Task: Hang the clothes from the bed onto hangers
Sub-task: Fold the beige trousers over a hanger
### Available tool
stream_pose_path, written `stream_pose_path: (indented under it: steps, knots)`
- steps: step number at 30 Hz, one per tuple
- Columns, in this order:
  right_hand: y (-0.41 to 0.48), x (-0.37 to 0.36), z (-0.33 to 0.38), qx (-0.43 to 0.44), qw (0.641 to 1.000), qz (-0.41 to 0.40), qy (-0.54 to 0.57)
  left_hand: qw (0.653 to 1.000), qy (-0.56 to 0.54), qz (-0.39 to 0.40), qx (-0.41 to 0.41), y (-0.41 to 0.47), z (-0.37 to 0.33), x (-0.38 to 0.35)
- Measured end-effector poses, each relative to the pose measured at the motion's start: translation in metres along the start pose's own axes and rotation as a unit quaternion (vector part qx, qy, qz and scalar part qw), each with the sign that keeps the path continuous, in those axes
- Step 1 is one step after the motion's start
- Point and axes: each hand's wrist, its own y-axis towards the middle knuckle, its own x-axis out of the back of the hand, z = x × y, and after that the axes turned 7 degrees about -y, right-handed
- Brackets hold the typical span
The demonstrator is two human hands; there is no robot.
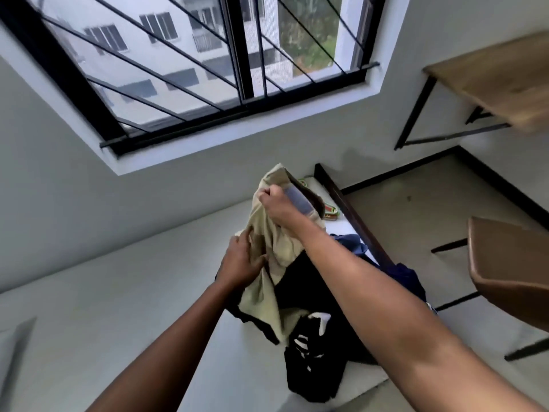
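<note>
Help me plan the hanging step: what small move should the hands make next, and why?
Probably lift the beige garment clear and shake it open. The right hand grips its top, the left hand holds it lower, and it hangs bunched, its bottom draped on the dark clothes on the bed.

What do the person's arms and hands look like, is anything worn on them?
The left forearm and right forearm are bare, no sleeves in view. The left hand and right hand are bare too: no gloves, watch, bracelet or rings visible.
</note>
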Motion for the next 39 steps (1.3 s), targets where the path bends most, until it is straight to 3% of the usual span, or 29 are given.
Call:
stream_pose_path:
  steps: [4,8,12,17,22,26,29,34,39]
  knots:
    - [-0.03,0.029,0.059,0.024,0.995,-0.094,-0.01,0.997,0.023,-0.052,-0.046,-0.017,0.005,0.033]
    - [-0.066,0.065,0.1,0.052,0.982,-0.18,0.003,0.997,0.052,0.03,-0.047,-0.027,0.02,0.049]
    - [-0.094,0.094,0.13,0.084,0.96,-0.253,0.085,0.994,0.013,0.107,-0.025,-0.032,0.023,0.052]
    - [-0.124,0.134,0.188,0.155,0.918,-0.33,0.159,0.982,-0.013,0.176,-0.07,-0.039,-0.002,0.052]
    - [-0.151,0.163,0.24,0.211,0.896,-0.298,0.254,0.951,-0.235,0.11,-0.166,-0.039,-0.072,0.068]
    - [-0.166,0.151,0.252,0.215,0.898,-0.174,0.343,0.957,-0.243,-0.011,-0.156,-0.038,-0.14,0.08]
    - [-0.176,0.15,0.241,0.232,0.897,-0.138,0.351,0.964,-0.23,-0.061,-0.122,-0.03,-0.165,0.076]
    - [-0.188,0.186,0.165,0.215,0.942,-0.113,0.232,0.941,-0.3,-0.153,-0.031,-0.027,-0.161,0.074]
    - [-0.184,0.207,0.034,0.024,0.985,-0.153,0.077,0.898,-0.415,-0.139,-0.048,-0.028,-0.165,0.08]
